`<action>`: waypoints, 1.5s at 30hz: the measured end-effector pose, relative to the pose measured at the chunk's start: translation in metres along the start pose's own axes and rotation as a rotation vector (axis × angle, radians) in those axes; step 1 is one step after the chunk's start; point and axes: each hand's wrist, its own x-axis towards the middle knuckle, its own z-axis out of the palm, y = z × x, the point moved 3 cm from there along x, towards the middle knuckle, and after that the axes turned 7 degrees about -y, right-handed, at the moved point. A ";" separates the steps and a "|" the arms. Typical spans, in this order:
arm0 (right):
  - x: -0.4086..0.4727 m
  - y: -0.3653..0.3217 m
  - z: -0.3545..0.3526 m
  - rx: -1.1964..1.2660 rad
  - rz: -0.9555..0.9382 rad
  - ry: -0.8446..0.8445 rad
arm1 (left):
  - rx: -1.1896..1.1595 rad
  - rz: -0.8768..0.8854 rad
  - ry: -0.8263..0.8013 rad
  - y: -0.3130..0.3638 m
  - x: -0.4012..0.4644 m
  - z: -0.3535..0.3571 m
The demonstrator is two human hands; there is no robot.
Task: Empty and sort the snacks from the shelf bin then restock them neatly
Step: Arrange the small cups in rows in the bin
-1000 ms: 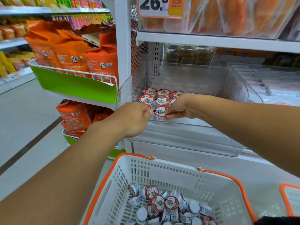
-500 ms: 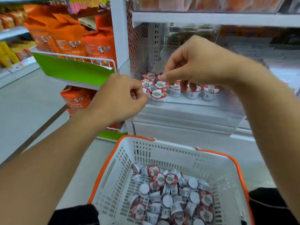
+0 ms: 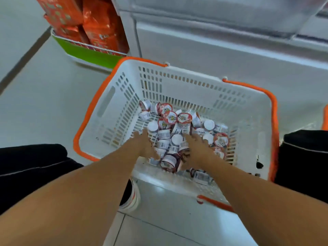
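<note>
A person is crouching over a white shopping basket (image 3: 124, 107) with an orange rim, sitting on a pale tiled floor (image 3: 44, 107) in front of a white shelf base (image 3: 221, 55). Both bare arms are reaching down into the basket, where a heap of small snack cups (image 3: 170, 126) with red-and-white lids is lying jumbled, some upright, some on their sides, some bottom-up. The left hand (image 3: 144, 145) is resting on the left edge of the pile with its fingers spread and fairly straight; motion blur is hiding whether it is gripping any cup. The right hand (image 3: 197, 150) is pressing into the pile's right side, fingers splayed among the cups, and again the blur is making it impossible to tell whether anything is being held. One larger-looking cup (image 3: 170, 161) is lying on its side between the two wrists. Orange snack bags (image 3: 99, 23) are standing in a green-fronted rack (image 3: 88, 54) at upper left. Dark trouser knees are flanking the basket on both sides.
</note>
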 end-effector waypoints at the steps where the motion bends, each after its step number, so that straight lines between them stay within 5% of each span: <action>1: 0.004 0.000 0.003 -0.001 -0.028 -0.010 | -0.015 0.007 0.004 0.002 0.006 -0.002; 8: 0.021 -0.020 0.018 -0.101 -0.139 -0.011 | -0.127 -0.004 0.046 0.000 0.041 -0.008; 18: 0.025 -0.005 -0.011 0.136 -0.167 0.150 | -0.468 0.084 0.026 0.004 0.013 -0.015; 20: 0.018 -0.005 -0.020 0.266 -0.159 0.154 | -0.518 0.109 -0.027 0.009 -0.002 -0.022; 24: -0.010 -0.006 -0.063 0.962 -0.022 0.061 | -0.529 0.235 -0.065 0.026 -0.041 -0.046; 30: -0.095 -0.039 -0.164 1.200 -0.115 -0.079 | -0.468 0.469 -0.027 0.067 -0.148 -0.116; 36: -0.262 -0.078 -0.266 0.718 -0.354 0.057 | -0.351 0.717 0.247 0.082 -0.294 -0.189; 41: -0.330 -0.103 -0.330 0.884 -0.707 0.307 | -0.643 0.936 0.681 0.084 -0.350 -0.220; 45: -0.273 -0.107 -0.366 0.940 -0.510 0.349 | -0.516 0.931 1.027 0.090 -0.336 -0.244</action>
